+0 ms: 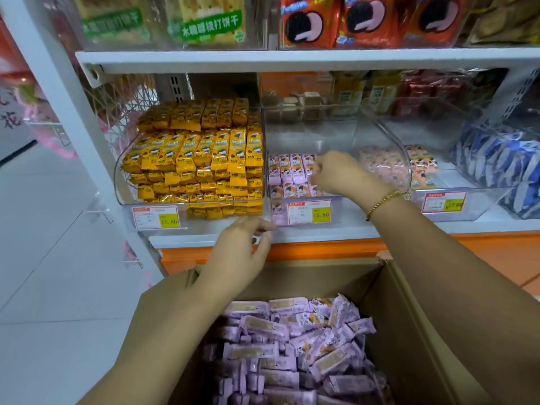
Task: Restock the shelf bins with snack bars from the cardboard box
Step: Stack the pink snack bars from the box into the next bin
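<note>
Purple bars (295, 346) fill the box (409, 317) at 6 o'clock: light, slippery; pinch midway. Right hand (336, 171) grasps bars in the bin (380, 135); left hand (242, 252) loosely curled, empty.

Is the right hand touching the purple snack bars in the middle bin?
Touching. In the head view the right hand has its fingertips resting on the purple bars inside the middle bin.
</note>
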Demonstrator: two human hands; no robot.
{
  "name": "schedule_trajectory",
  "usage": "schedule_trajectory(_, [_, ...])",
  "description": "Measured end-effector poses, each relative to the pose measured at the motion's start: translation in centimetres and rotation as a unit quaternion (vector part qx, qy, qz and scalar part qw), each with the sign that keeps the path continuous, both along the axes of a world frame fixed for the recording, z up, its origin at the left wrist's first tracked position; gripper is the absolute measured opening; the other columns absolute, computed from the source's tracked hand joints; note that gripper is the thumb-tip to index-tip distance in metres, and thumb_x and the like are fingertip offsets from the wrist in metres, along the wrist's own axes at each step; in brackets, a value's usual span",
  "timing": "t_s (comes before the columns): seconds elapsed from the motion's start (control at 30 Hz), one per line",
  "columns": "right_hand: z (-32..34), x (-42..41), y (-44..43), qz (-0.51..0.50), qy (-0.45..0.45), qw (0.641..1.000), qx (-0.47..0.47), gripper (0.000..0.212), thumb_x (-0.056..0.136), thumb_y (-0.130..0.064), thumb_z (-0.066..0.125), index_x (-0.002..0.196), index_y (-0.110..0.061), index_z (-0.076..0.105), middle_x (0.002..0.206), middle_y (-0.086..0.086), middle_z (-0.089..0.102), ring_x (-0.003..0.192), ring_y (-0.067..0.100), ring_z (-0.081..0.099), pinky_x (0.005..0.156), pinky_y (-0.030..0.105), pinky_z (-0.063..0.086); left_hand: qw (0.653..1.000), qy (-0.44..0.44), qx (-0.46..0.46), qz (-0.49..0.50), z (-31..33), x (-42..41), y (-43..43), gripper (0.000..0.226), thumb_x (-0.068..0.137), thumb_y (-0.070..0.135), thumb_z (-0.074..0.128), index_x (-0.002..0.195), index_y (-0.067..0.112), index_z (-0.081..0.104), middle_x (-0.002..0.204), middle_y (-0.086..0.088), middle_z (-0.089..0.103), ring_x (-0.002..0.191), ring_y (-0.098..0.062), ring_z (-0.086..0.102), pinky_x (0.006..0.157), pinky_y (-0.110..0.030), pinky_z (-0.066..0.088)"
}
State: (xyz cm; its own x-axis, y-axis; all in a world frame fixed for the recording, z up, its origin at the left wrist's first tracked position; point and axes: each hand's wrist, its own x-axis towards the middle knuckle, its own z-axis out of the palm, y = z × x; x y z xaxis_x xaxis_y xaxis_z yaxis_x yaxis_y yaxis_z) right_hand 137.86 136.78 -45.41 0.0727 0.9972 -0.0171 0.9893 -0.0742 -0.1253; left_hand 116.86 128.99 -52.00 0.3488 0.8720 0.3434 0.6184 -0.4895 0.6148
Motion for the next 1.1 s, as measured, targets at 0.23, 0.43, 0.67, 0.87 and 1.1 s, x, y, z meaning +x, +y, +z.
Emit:
schedule_trajectory(0.23, [-5.2,-3.6,-9.6,0.09,0.254,0.958,0.096,0.029,0.085,-0.03,0.066,0.063,-0.022,0.05,0.057,-0.008,0.051,0.055,0.005,0.045,0.054,0.02,0.036,0.975,0.18,-0.125,0.044,-2.0,-4.6,-3.0,0.022,0.094,0.034,0.049,0.083,0.02,0.063,0.077,-0.002,0.067,0.076,-0.019,0.06,0.059,-0.022,0.039])
schedule_trajectory(0.43, [-20.1,-5.4,-10.9,0.075,0.225,0.958,-0.161,0.034,0.084,-0.025,0.072,0.112,-0.011,0.059,0.101,-0.001,0.061,0.091,0.02,0.057,0.078,0.028,0.044,0.944,0.236,-0.208,0.101,-7.1,-9.4,-5.7,0.021,0.089,0.031,0.056,0.101,0.018,0.066,0.099,-0.001,0.067,0.092,-0.02,0.063,0.074,-0.026,0.042])
schedule_trajectory(0.67, [-31.3,-8.3,-12.7,0.049,0.159,0.95,-0.264,0.102,0.074,-0.032,0.081,0.149,-0.008,0.017,0.152,0.015,0.028,0.14,0.03,0.025,0.109,0.034,0.032,0.918,0.29,-0.242,0.118,-10.0,-12.7,-7.9,0.05,0.091,0.024,0.058,0.134,0.002,0.046,0.137,-0.012,0.05,0.102,-0.03,0.062,0.086,-0.031,0.046])
schedule_trajectory(0.87, [-33.2,-10.3,-12.9,0.054,0.112,0.972,-0.198,0.1,0.073,-0.04,0.08,0.147,-0.013,0.019,0.144,0.017,0.035,0.135,0.035,0.026,0.107,0.041,0.033,0.921,0.287,-0.233,0.125,-10.1,-13.6,-7.5,0.063,0.091,0.023,0.057,0.146,0.01,0.03,0.147,-0.007,0.037,0.118,-0.026,0.052,0.092,-0.027,0.04])
schedule_trajectory(1.1, [-32.9,-12.3,-11.5,0.154,0.063,0.972,-0.167,0.097,0.076,-0.034,0.076,0.149,-0.011,0.016,0.144,0.015,0.034,0.134,0.032,0.03,0.11,0.041,0.03,0.919,0.288,-0.24,0.122,-9.8,-13.8,-7.6,0.062,0.091,0.024,0.056,0.146,0.01,0.03,0.147,-0.009,0.037,0.121,-0.026,0.049,0.094,-0.025,0.038])
